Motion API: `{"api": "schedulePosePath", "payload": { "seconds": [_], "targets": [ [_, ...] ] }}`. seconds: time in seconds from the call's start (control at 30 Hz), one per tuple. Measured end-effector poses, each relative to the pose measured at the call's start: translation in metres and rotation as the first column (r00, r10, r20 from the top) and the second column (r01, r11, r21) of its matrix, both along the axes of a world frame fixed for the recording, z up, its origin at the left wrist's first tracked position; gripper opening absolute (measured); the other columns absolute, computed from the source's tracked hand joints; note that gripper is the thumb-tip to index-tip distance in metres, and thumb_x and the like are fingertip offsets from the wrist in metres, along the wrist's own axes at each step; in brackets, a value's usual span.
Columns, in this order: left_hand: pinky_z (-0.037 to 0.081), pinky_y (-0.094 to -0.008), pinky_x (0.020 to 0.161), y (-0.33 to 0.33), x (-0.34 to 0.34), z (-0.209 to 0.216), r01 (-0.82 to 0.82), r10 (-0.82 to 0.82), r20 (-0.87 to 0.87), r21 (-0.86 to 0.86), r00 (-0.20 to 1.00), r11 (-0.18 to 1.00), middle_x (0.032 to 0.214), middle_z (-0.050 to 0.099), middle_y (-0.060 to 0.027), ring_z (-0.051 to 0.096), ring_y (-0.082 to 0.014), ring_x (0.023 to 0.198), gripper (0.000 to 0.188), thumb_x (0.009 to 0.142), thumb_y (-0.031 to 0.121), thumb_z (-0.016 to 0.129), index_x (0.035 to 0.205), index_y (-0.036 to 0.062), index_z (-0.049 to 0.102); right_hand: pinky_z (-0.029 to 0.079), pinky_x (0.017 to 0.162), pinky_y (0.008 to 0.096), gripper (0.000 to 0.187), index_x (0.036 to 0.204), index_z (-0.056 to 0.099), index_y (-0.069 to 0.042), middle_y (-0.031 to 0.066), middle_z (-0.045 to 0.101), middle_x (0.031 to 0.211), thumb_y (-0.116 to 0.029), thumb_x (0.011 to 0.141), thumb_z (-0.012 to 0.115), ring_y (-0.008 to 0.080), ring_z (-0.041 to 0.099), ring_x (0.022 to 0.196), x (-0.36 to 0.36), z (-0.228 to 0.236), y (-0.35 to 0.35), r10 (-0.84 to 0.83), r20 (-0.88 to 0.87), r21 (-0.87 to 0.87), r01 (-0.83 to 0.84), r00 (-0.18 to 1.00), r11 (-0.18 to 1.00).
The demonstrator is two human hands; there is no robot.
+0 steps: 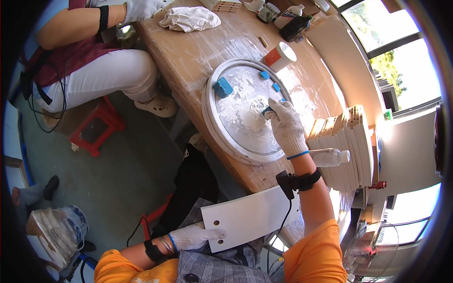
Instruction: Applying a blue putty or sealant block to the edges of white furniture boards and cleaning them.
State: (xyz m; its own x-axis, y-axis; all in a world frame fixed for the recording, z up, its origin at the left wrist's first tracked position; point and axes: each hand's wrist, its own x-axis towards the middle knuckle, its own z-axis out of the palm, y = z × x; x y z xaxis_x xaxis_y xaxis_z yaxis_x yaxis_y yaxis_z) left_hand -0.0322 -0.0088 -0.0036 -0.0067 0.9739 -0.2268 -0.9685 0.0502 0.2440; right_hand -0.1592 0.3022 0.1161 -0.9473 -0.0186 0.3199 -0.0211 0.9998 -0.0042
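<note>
My gloved left hand (191, 237) grips the near left end of a flat white panel (255, 214) with two dark round holes at that end, held over my lap. My gloved right hand (288, 127) pinches a small blue block (267, 111), mostly covered by the fingers, low over a round grey lid-like tray (206, 120). Crumbly white paste (243, 120) is smeared across that tray, thickest beside the block. A larger blue block (222, 87) sits at the tray's left rim, and smaller blue pieces (264, 75) lie along its far right side.
Right of the tray stand a tall stack of white panels (347, 155) and a clear plastic bottle (328, 157). Behind it are a paper cup (279, 56), bottles (295, 28) and a crumpled white cloth (188, 19). A co-worker (108, 70) sits at the far left, above a red stool (99, 125).
</note>
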Motion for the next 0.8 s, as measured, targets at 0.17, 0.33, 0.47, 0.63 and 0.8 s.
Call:
{"api": "schedulePosePath", "payload": {
  "seconds": [0.17, 0.33, 0.47, 0.63, 0.8],
  "targets": [
    [0.043, -0.0355, 0.099, 0.000, 0.003, -0.001, -0.011, 0.012, 0.042, -0.019, 0.999, 1.000, 0.126, 0.056, -0.0116, 0.055, -0.0204, 0.114, 0.048, 0.090, 0.013, 0.062, 0.133, -0.0005, 0.046, 0.053, 0.067, 0.0274, 0.032, 0.123, 0.057, 0.003, 0.0085, 0.064, 0.093, -0.011, 0.094, 0.050, 0.0158, 0.060, 0.072, 0.014, 0.019, -0.017, -0.287, 0.153, -0.875, 0.264, 0.946, 0.406],
    [0.043, -0.0357, 0.099, -0.001, 0.003, 0.004, -0.010, 0.009, -0.007, -0.100, 1.000, 0.995, 0.125, 0.057, -0.0114, 0.055, -0.0215, 0.114, 0.047, 0.088, 0.011, 0.063, 0.132, 0.0009, 0.047, 0.054, 0.066, 0.0286, 0.041, 0.134, 0.045, -0.001, 0.0169, 0.059, 0.101, -0.013, 0.095, 0.041, 0.0165, 0.057, 0.072, 0.067, 0.025, -0.011, -0.005, 0.142, -0.767, 0.107, 0.990, -0.632],
    [0.043, -0.0366, 0.100, -0.001, 0.008, 0.007, -0.061, 0.056, -0.036, -0.148, 0.998, 0.987, 0.125, 0.057, -0.0115, 0.055, -0.0236, 0.115, 0.047, 0.088, 0.008, 0.062, 0.131, 0.0022, 0.047, 0.055, 0.068, 0.0306, 0.040, 0.132, 0.046, -0.002, 0.0229, 0.056, 0.109, -0.015, 0.094, 0.041, 0.0190, 0.057, 0.075, 0.109, 0.027, -0.015, -0.029, 0.089, -0.589, 0.029, 0.996, -0.808],
    [0.042, -0.0390, 0.102, -0.003, 0.017, 0.000, -0.075, 0.062, -0.064, -0.226, 0.996, 0.971, 0.126, 0.056, -0.0111, 0.054, -0.0249, 0.117, 0.047, 0.088, 0.005, 0.058, 0.133, 0.0032, 0.045, 0.054, 0.069, 0.0295, 0.043, 0.130, 0.047, -0.002, 0.0200, 0.057, 0.108, -0.031, 0.098, 0.047, 0.0204, 0.056, 0.080, 0.167, 0.035, -0.013, -0.059, -0.001, -0.521, -0.050, 0.998, -0.852],
    [0.043, -0.0404, 0.101, -0.003, 0.023, 0.003, -0.189, 0.167, -0.105, -0.268, 0.980, 0.945, 0.125, 0.055, -0.0099, 0.054, -0.0240, 0.115, 0.048, 0.088, 0.006, 0.060, 0.133, 0.0046, 0.044, 0.051, 0.074, 0.0290, 0.048, 0.133, 0.045, 0.003, 0.0108, 0.059, 0.110, -0.024, 0.094, 0.056, 0.0173, 0.057, 0.086, 0.231, 0.039, -0.006, -0.160, -0.127, -0.712, -0.203, 0.979, -0.672]
  ]
}}
